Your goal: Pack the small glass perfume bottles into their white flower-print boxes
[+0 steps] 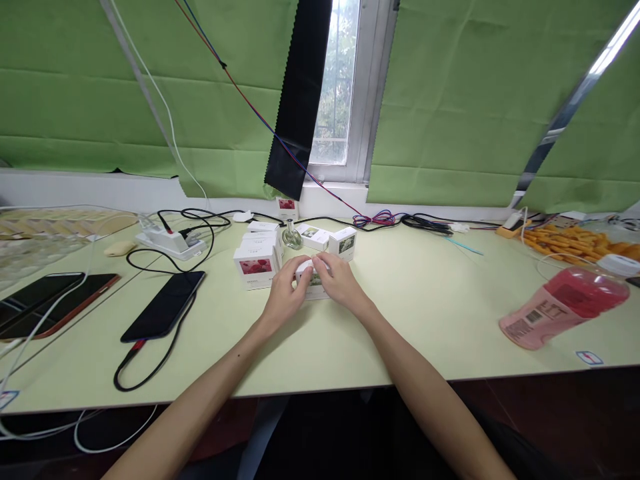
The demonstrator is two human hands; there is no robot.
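In the head view, the left hand [284, 292] and the right hand [341, 279] are both closed around a small white box [316, 293], one grip from each side, with fingers and thumbs meeting over its top. The box is at the middle of the bench [425, 313], upright as far as shows; whether its base touches the surface is hard to tell, since the hands cover much of it.

Close by the left hand stands a row of white boxes [256, 267] – the nearest with a red picture. A glass bottle [292, 236] is just behind, beside a flat box [313, 236], and another box [343, 245] sits beyond the right hand.

The likeliest trouble is crowding: a left knuckle swinging outward could knock the row askew, and a forward push could tip the bottle, which looks smooth and easily upset. Pressing too hard with both thumbs might dent the thin-looking card – uneven pressure could also twist the box in the fingers.
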